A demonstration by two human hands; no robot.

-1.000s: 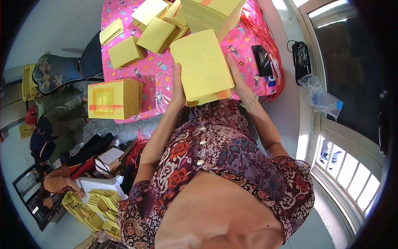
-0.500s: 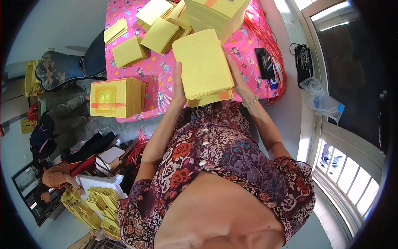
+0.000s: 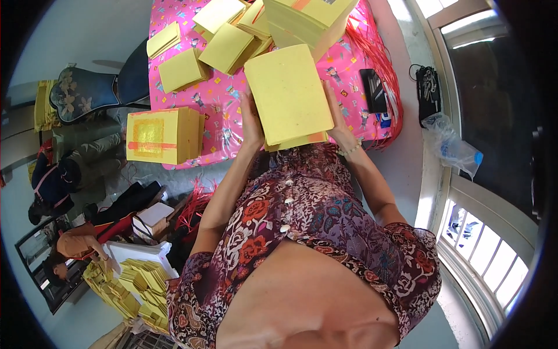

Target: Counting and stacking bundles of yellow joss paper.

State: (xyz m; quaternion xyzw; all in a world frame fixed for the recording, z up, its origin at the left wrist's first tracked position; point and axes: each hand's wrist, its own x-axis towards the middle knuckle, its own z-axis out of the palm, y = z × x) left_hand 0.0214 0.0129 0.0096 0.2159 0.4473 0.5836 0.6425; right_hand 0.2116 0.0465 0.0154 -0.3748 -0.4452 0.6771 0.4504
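Between my two hands is a stack of yellow paper sheets (image 3: 289, 96), its sides fairly even. My left hand (image 3: 251, 121) presses along the stack's left side, and my right hand (image 3: 339, 116) along its right side, the fingers partly hidden behind the paper. Just below the stack's near edge, another yellow piece with an orange stripe (image 3: 299, 141) shows beneath it. Left of my hands, at the table's near edge, sits a yellow block of stacked paper (image 3: 157, 136) with an orange stripe and a gold square on its face.
Several smaller yellow stacks (image 3: 226, 47) and a taller one (image 3: 305, 26) lie on the pink patterned table cover (image 3: 224, 102). A black phone (image 3: 372, 91) and red plastic strips (image 3: 392, 93) are at the right edge. Two people work at the far left, near heaped yellow bundles (image 3: 142, 282).
The stack's edges look more even, and its top has swung slightly to the right. At the left, a person in dark clothes has bent lower.
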